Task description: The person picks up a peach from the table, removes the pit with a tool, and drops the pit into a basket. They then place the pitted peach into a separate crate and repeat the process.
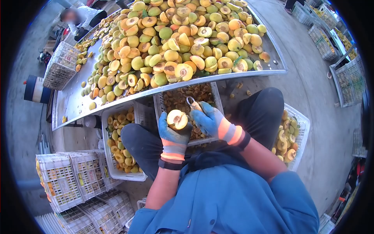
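My left hand (171, 135), in a blue glove with an orange and grey cuff, is closed around a yellow peach half (177, 119). Its cut face points up, with a brownish hollow or stone at the middle. In a matching glove, my right hand (210, 121) grips a pitting tool (195, 105) with a light handle and a small metal loop. The loop is held just above and to the right of the peach half, apart from it. Below both hands is a crate (159, 104) of small brownish fruit pieces.
A metal-edged table (269, 72) bears a large heap of halved peaches (171, 43). Crates of peach halves stand beside my left leg (144, 175) and right leg (306, 132). Stacked white crates (58, 175) are at lower left. Another person (87, 17) works at the far left.
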Demonstrator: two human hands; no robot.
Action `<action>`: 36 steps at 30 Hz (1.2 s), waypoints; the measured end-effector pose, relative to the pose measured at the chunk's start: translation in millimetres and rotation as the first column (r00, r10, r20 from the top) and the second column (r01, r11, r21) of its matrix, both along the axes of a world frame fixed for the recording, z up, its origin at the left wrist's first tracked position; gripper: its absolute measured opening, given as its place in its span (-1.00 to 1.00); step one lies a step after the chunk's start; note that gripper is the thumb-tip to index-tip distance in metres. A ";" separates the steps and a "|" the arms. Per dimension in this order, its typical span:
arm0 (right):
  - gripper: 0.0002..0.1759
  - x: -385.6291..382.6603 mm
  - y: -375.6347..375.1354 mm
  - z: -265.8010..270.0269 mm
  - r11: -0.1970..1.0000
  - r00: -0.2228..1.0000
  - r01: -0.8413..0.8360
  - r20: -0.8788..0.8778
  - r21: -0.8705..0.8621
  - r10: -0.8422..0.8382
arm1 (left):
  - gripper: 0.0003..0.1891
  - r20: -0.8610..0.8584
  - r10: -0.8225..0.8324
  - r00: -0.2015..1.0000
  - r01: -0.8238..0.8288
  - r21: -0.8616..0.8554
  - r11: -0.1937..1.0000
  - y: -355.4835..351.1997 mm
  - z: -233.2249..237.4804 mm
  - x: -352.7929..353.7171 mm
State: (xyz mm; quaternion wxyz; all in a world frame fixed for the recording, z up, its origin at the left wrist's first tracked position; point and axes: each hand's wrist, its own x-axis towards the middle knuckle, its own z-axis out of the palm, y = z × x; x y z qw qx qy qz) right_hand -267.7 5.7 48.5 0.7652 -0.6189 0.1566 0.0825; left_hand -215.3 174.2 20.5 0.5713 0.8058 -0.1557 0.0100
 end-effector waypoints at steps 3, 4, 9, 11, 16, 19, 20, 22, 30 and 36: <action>-0.66 -21.0 11.3 -9.4 0.980 0.988 -0.030 0.144 -0.198 0.060 | -0.36 0.116 0.016 0.993 -0.025 0.080 0.996 7.6 -10.0 -1.1; -0.62 -27.5 13.3 -5.8 0.946 0.967 -0.051 0.221 -0.321 0.127 | -0.37 0.122 0.011 0.992 -0.019 0.067 0.998 7.5 -16.4 -1.4; -0.45 -32.4 34.3 -2.4 0.916 0.979 -0.092 0.131 -0.390 0.155 | -0.53 -0.268 -0.083 0.960 -0.036 -0.412 0.911 0.7 -20.6 -8.1; -0.42 -29.3 39.6 -3.1 0.937 0.986 -0.071 0.118 -0.342 0.118 | -0.60 -0.399 -0.148 0.905 -0.116 -0.566 0.816 -1.9 -14.2 -10.0; -0.43 -29.5 45.4 -2.1 0.915 0.970 -0.026 0.211 -0.402 0.121 | -0.69 -0.184 -0.036 0.982 -0.046 -0.421 0.906 -6.2 -0.9 -20.4; -0.48 -33.4 48.5 -7.7 0.885 0.945 0.028 0.302 -0.465 0.129 | -0.71 -0.107 0.001 0.994 -0.047 -0.425 0.904 -7.5 -2.0 -23.8; -0.49 -34.3 49.6 -9.6 0.872 0.939 0.040 0.318 -0.488 0.135 | -0.71 -0.116 -0.002 0.993 -0.049 -0.438 0.898 -6.4 -4.2 -23.2; -0.52 -35.0 50.2 -12.5 0.841 0.938 0.043 0.311 -0.539 0.152 | -0.72 -0.088 0.007 0.996 -0.044 -0.420 0.907 -6.9 -7.9 -22.4; -0.52 -34.8 51.9 -25.3 0.790 0.933 0.058 0.314 -0.610 0.174 | -0.66 -0.294 -0.070 0.953 -0.106 -0.542 0.834 -6.9 -13.3 -18.4; -0.46 -34.5 43.5 -28.7 0.697 0.856 -0.047 0.331 -0.715 0.397 | -0.59 -0.353 0.004 0.936 -0.200 -0.521 0.830 -19.7 2.4 -28.3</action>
